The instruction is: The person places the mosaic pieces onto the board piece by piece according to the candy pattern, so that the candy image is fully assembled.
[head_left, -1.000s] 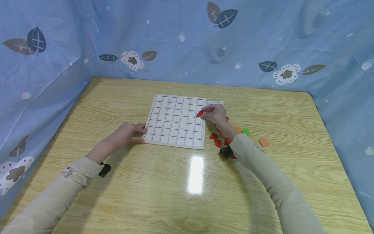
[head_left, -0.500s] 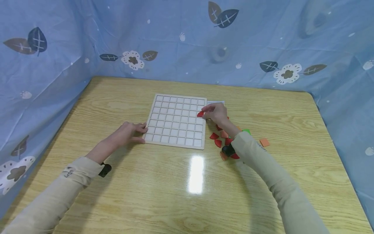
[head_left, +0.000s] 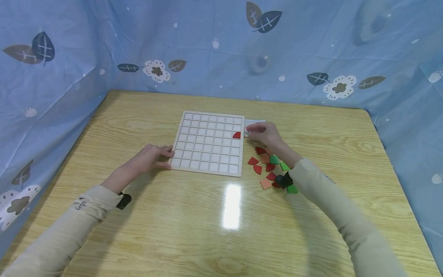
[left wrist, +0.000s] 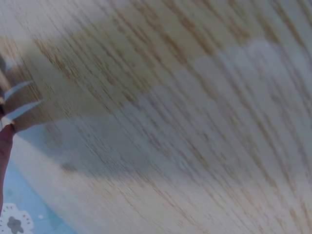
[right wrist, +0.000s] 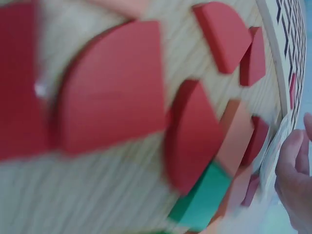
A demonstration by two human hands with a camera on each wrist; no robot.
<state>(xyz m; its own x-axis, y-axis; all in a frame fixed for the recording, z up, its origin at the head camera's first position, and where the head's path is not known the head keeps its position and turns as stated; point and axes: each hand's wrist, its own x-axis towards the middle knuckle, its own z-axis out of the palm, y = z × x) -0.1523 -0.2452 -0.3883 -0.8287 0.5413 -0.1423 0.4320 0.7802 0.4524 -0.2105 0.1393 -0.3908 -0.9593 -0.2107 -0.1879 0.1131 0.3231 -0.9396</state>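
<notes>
**A:** While the left hand rests flat against the grid board's near-left corner, probably to stop it sliding, where's the red quarter-circle piece?

**B:** Sitting in a cell on the right column. The right hand is just beside it, off the board edge, fingers loosely curled, holding nothing I can see. Spare pieces lie on the tabletop near that wrist.

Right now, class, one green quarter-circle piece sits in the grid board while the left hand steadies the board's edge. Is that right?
Not quite: the piece in the grid board is red, not green, as the head view shows. The left hand does steady the board's edge.
</notes>
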